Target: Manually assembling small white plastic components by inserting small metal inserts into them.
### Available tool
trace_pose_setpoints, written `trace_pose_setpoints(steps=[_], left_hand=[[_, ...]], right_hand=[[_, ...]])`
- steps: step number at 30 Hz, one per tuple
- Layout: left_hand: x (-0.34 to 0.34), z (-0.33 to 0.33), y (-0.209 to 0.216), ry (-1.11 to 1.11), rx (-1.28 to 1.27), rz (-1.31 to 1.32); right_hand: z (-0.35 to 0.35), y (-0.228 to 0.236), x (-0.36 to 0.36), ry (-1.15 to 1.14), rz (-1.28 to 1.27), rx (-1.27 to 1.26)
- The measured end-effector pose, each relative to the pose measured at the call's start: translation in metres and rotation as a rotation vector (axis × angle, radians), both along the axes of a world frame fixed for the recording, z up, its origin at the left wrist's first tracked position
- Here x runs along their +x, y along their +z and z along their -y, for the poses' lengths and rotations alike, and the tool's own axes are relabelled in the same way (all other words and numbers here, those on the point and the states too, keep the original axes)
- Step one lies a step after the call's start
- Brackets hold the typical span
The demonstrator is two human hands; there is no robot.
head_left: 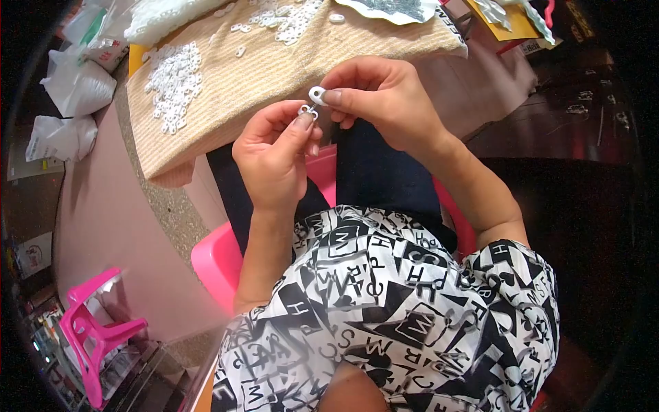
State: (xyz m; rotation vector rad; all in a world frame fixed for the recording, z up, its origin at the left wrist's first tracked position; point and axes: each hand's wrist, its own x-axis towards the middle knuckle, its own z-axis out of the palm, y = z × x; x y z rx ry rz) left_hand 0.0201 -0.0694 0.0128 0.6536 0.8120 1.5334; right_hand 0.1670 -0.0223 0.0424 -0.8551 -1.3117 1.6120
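My left hand [274, 158] pinches a small white plastic piece [308, 112] with a bit of shiny metal at it. Between the thumb and forefinger of my right hand [388, 99] is a flat, rounded white plastic piece [316, 95] with a hole. The two pieces are close together above my lap, just off the near edge of the table; whether they touch I cannot tell. A pile of similar white pieces [173, 86] lies on the striped tan cloth [237, 86] to the left. More white pieces [296, 24] are scattered farther back, and one lone piece [336, 18] sits right of them.
At the back, an open bag [395, 8] holds small dark grey bits, and a clear bag [161, 20] is full of white pieces. White plastic bags [79, 82] stand left of the table. A pink stool [103, 333] is at lower left; a pink seat [216, 264] is under me.
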Motion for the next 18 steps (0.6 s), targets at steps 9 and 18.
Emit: trace_pose_setpoints(steps=[9, 18], left_hand=[[0.003, 0.0006, -0.0001, 0.048, 0.035, -0.078], [0.0046, 0.003, -0.0007, 0.102, 0.126, -0.185]], right_hand=[[0.0025, 0.0002, -0.0022, -0.053, 0.117, 0.126], [0.0087, 0.0022, -0.0048, -0.007, 0.135, 0.131]])
